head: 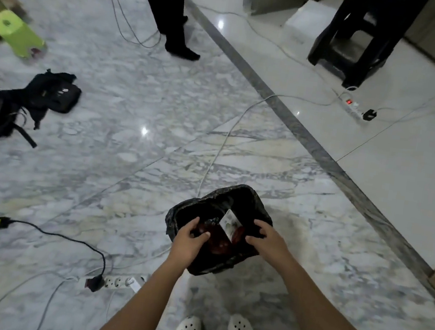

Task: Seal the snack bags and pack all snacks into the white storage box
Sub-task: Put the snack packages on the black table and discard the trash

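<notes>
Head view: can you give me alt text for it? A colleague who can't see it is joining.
Both hands, left and right, hold open a black plastic bag with reddish snack packets inside, above a marble floor. Cables, a power strip and black bags lie around; another person's legs stand beyond.

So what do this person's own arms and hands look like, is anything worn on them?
Both arms are bare up to the picture's lower edge: no sleeves in view. The left hand and right hand wear no gloves, and I can make out no rings, watch or bracelet. No cables or markings are attached to them.
</notes>
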`<action>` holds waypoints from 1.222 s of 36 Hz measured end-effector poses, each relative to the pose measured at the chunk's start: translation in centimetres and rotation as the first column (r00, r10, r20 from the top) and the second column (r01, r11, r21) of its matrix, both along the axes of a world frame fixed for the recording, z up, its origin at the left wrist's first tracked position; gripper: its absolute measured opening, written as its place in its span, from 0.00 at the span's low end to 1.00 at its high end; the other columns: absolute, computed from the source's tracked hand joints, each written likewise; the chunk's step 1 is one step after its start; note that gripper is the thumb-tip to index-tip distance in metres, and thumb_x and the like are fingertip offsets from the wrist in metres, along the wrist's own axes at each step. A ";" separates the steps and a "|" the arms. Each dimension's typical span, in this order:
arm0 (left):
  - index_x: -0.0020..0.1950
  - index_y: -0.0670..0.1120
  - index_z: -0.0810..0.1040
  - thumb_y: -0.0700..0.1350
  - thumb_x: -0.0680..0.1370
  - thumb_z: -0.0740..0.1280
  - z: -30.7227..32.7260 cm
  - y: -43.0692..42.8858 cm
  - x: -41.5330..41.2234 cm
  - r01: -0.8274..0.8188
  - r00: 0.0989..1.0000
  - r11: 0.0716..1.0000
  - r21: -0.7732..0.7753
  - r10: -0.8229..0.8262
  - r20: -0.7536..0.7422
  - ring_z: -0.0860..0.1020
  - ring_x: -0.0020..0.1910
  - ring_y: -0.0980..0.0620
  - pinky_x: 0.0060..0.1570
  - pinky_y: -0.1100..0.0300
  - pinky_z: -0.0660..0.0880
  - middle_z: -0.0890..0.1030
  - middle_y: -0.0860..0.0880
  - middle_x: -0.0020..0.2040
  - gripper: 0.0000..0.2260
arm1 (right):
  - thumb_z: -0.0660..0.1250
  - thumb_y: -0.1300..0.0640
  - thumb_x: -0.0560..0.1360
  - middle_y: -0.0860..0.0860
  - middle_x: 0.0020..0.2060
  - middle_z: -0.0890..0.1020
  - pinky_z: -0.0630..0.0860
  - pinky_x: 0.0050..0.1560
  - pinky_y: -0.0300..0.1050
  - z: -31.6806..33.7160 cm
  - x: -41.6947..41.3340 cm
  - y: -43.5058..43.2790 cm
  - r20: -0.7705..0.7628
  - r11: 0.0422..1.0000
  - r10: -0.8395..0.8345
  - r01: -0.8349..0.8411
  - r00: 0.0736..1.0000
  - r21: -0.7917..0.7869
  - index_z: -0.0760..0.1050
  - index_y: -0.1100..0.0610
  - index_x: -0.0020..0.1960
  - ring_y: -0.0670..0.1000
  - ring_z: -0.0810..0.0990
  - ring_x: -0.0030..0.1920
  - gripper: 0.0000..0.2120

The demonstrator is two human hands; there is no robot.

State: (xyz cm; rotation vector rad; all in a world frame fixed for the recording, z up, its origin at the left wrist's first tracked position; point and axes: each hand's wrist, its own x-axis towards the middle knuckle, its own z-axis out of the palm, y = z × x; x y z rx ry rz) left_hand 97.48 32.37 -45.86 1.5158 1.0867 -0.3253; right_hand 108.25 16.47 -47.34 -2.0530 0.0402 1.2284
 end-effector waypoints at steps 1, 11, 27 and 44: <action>0.73 0.46 0.63 0.43 0.77 0.66 1.6 0.1 0.7 0.043 0.999 0.999 0.034 -0.043 0.005 0.66 0.70 0.46 0.68 0.52 0.66 0.66 0.46 0.72 0.25 | 0.66 0.56 0.76 0.54 0.71 0.65 0.70 0.59 0.45 1.7 0.5 -0.1 0.015 1.000 -0.009 0.009 1.000 -0.002 0.61 0.53 0.73 0.55 0.66 0.69 0.28; 0.72 0.45 0.65 0.46 0.78 0.64 21.3 -2.1 10.9 0.404 0.867 0.818 0.410 -0.485 0.114 0.65 0.71 0.48 0.68 0.57 0.62 0.66 0.46 0.72 0.22 | 0.65 0.58 0.76 0.57 0.65 0.72 0.68 0.49 0.39 21.9 7.6 -3.0 0.336 0.997 -0.056 0.038 0.940 0.060 0.71 0.58 0.65 0.53 0.73 0.62 0.18; 0.71 0.46 0.66 0.49 0.77 0.63 40.8 -13.0 17.8 0.521 0.396 0.268 0.811 -0.917 0.048 0.66 0.69 0.47 0.67 0.52 0.65 0.68 0.48 0.71 0.23 | 0.64 0.56 0.76 0.57 0.65 0.71 0.70 0.62 0.45 43.4 5.5 -16.7 0.738 0.943 -0.141 0.316 0.660 -0.102 0.71 0.55 0.65 0.56 0.71 0.64 0.19; 0.73 0.47 0.63 0.50 0.78 0.62 42.4 -22.7 6.2 0.580 -0.347 -0.104 0.808 -0.929 0.129 0.63 0.72 0.49 0.68 0.57 0.61 0.64 0.49 0.73 0.24 | 0.63 0.56 0.76 0.57 0.66 0.71 0.73 0.60 0.45 46.3 -22.0 -22.1 0.775 0.422 -0.505 0.892 0.380 -0.163 0.69 0.54 0.68 0.56 0.72 0.63 0.20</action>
